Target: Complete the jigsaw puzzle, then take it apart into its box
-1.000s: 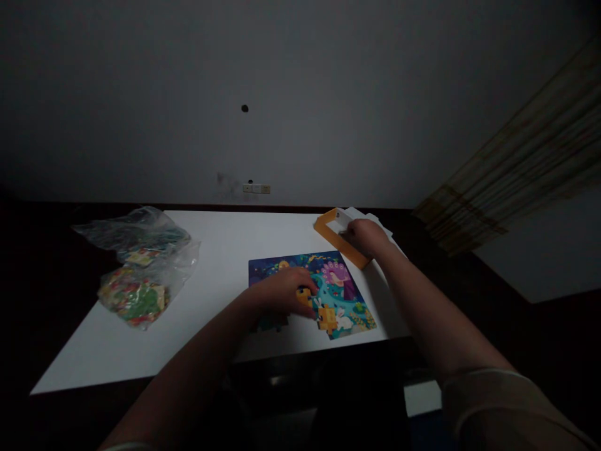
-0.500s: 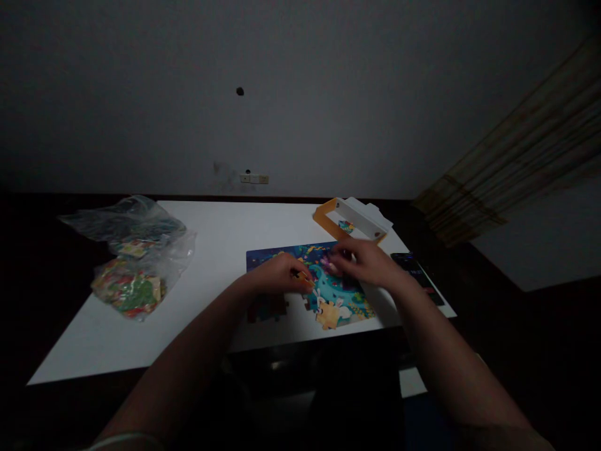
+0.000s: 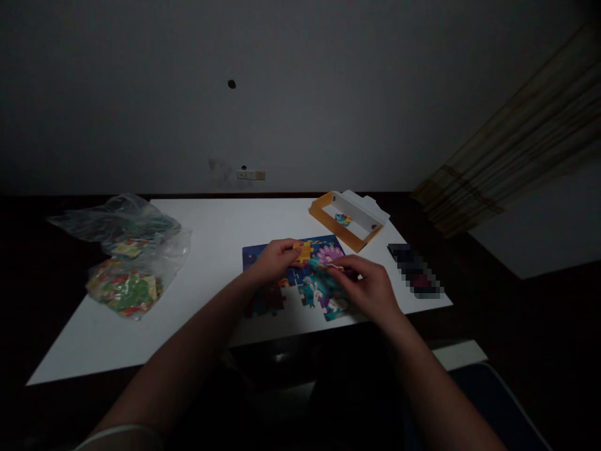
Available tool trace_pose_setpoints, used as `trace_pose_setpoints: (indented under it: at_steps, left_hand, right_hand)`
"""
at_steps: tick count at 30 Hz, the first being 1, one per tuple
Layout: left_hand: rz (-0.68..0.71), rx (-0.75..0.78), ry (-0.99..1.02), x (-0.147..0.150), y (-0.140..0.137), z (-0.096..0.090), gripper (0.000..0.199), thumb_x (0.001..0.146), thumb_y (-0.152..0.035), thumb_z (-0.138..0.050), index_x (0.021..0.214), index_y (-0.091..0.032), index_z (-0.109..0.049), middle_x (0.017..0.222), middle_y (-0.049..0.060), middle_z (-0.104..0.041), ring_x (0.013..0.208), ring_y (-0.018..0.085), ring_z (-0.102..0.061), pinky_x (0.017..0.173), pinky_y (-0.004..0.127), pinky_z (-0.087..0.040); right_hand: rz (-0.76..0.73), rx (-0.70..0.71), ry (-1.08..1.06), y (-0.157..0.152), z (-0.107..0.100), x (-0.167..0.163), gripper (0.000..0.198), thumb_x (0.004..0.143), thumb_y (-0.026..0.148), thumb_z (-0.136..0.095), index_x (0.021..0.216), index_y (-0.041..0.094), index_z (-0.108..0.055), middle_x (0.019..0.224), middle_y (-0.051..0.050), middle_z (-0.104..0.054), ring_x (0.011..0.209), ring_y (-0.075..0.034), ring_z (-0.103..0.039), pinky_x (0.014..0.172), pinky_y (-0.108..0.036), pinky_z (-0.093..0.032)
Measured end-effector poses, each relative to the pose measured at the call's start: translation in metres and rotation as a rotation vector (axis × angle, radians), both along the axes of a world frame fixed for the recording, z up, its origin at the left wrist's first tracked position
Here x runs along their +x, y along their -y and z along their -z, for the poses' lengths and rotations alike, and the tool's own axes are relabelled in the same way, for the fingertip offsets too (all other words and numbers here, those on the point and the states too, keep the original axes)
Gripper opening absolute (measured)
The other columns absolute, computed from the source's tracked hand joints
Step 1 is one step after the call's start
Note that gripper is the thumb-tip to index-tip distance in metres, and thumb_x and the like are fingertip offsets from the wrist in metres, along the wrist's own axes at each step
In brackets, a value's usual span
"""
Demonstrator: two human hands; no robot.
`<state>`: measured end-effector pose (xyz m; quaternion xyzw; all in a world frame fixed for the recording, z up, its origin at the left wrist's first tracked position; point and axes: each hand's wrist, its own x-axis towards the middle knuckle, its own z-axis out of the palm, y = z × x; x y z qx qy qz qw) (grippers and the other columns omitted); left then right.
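Two pinches, I see: left hand (image 3: 278, 258) holds a yellow piece (image 3: 303, 252), right hand (image 3: 369, 285) now a second piece (image 3: 335, 266), leaving the puzzle (image 3: 315, 294) rabbits uncovered.

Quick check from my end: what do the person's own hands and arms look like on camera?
The left hand and right hand are ungloved, and both forearms are bare, with no watch visible at the wrists. A pale curved edge, probably a sleeve hem, crosses the left arm near the picture's bottom. Dim light hides finer detail.
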<state>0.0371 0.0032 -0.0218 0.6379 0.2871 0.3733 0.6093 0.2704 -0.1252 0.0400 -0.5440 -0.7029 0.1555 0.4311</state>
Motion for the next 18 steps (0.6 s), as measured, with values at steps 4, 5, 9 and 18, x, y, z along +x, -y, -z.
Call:
trace_pose_setpoints:
  at_steps: [4,5,9,18]
  left_hand:
    - [-0.007,0.039,0.016,-0.001,0.0,-0.003,0.019,0.108,-0.029,-0.069,0.118,-0.023,-0.083,0.109,0.009,-0.087,0.093,0.023,-0.086,0.083,0.042,-0.073]
    - [-0.011,0.055,0.017,-0.002,0.001,-0.004,0.017,0.106,-0.028,-0.071,0.117,-0.023,-0.084,0.111,0.009,-0.087,0.096,0.024,-0.085,0.086,0.043,-0.073]
    - [-0.104,0.341,-0.072,-0.008,0.004,-0.014,0.013,0.096,-0.027,-0.082,0.108,-0.026,-0.087,0.111,0.007,-0.087,0.103,0.023,-0.082,0.1,0.043,-0.067]
    - [-0.321,0.401,-0.027,-0.004,0.008,-0.01,0.028,0.089,-0.037,-0.09,0.086,-0.024,-0.066,0.09,0.003,-0.074,0.079,0.018,-0.072,0.071,0.03,-0.06]
  right_hand:
    - [0.05,0.255,-0.071,-0.027,0.001,-0.015,0.016,0.103,0.031,-0.076,0.111,0.031,-0.09,0.118,-0.006,-0.089,0.111,-0.028,-0.084,0.1,-0.046,-0.068]
    - [0.051,0.264,-0.076,-0.032,0.003,-0.018,0.017,0.103,0.031,-0.076,0.111,0.031,-0.09,0.117,-0.006,-0.089,0.11,-0.027,-0.084,0.1,-0.046,-0.068]
    - [0.156,0.198,-0.147,-0.044,0.007,-0.021,0.019,0.103,0.039,-0.076,0.109,0.027,-0.089,0.111,-0.008,-0.089,0.101,-0.027,-0.085,0.094,-0.045,-0.069]
    - [-0.224,0.106,0.089,-0.039,0.004,-0.015,0.027,0.112,0.039,-0.065,0.133,0.03,-0.081,0.128,-0.008,-0.086,0.118,-0.027,-0.08,0.104,-0.048,-0.064]
